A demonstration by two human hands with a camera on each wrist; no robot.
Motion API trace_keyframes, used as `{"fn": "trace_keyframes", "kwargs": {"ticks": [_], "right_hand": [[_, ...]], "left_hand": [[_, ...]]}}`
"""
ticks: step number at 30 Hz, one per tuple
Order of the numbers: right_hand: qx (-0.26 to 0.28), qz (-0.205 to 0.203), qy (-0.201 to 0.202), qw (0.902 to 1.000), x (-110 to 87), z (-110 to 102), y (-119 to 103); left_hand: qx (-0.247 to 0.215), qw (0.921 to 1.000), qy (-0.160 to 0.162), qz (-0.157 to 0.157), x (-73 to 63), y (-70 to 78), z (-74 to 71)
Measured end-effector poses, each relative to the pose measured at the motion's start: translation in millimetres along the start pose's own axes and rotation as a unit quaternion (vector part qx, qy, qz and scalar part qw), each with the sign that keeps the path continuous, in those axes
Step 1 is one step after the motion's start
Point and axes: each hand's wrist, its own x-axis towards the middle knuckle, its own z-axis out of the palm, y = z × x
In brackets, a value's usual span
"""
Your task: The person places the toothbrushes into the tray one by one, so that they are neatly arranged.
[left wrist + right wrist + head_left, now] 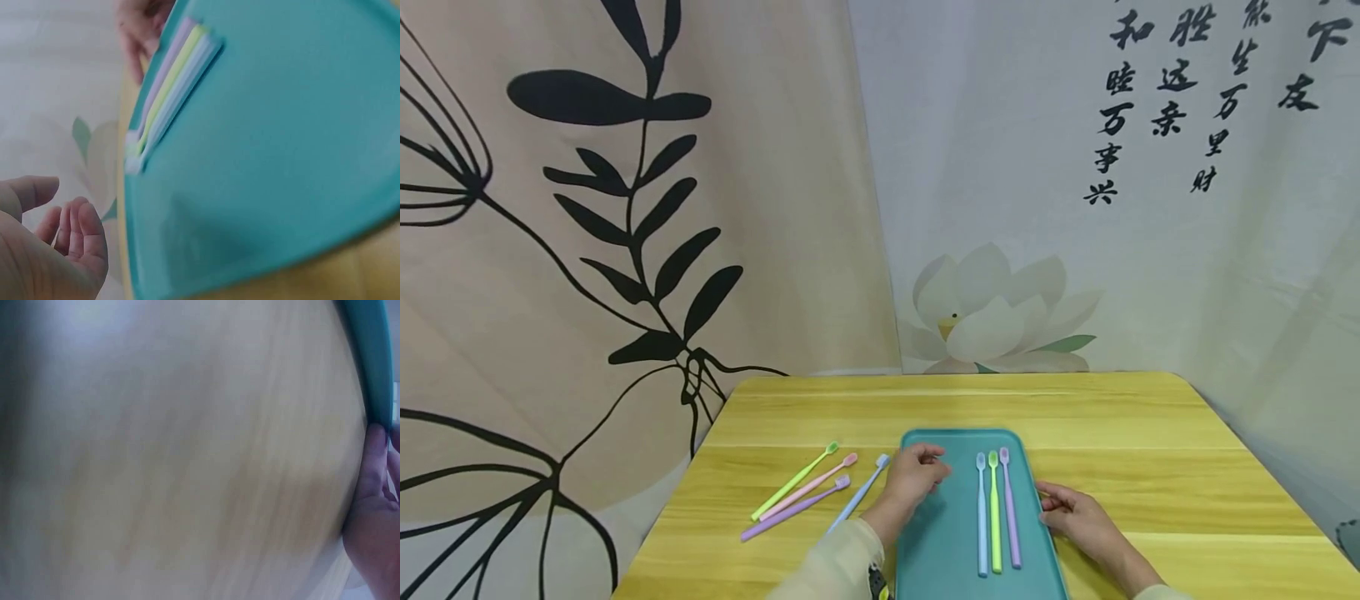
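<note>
I see a wooden table [1120, 408] under a teal tray [940, 550]; the left hand [916, 477] is over it at ten o'clock, fingers loosely bent, holding nothing. The right hand [1081, 520] touches its three-o'clock edge, whether pinching I can't tell. Three toothbrushes [995, 521] lie inside toward three, four loose toothbrushes [791, 499] outside at nine.

Head view: soft, even light of moderate brightness; faint shadow on tray [947, 546]; lettering [1120, 79] crisp. Left wrist view: dimmer; toothbrushes [169, 89] blurred; 1 dark, soft-edged shadow across tray. Right wrist view: hazy; tabletop [187, 487] smeared, outline bowed; pale glare upper left; left edge darkened.
</note>
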Motion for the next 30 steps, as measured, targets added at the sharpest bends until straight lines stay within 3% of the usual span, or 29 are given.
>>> {"fn": "trace_keyframes", "kwargs": {"ticks": [5, 11, 16, 21, 24, 30], "right_hand": [[0.001, 0.006, 0.002, 1.0, -0.5, -0.6, 0.7], [-0.006, -0.004, -0.004, 1.0, -2.2, -1.0, 1.1], [-0.005, 0.0, 0.004, 1.0, -2.2, 0.4, 1.3], [-0.006, -0.003, 0.006, 1.0, -1.0, 0.5, 1.2], [-0.009, -0.005, 0.003, 0.9999, 0.2, 0.2, 1.9], [-0.013, -0.012, -0.006, 0.9998, 0.8, -1.4, 2.3]], "left_hand": [[-0.008, 0.9998, 0.004, 0.018, 9.0, 4.4, -25.5], [-0.017, 0.9997, 0.015, 0.011, 21.1, 3.2, -55.1], [0.027, 0.9985, 0.04, 0.027, 27.6, 2.2, -79.6], [0.046, 0.9972, 0.059, 0.005, 30.9, 0.2, -105.0], [0.066, 0.9956, 0.065, 0.009, 34.6, -3.7, -120.3], [0.147, 0.9834, 0.095, 0.046, 40.9, -9.7, -148.1]]}}
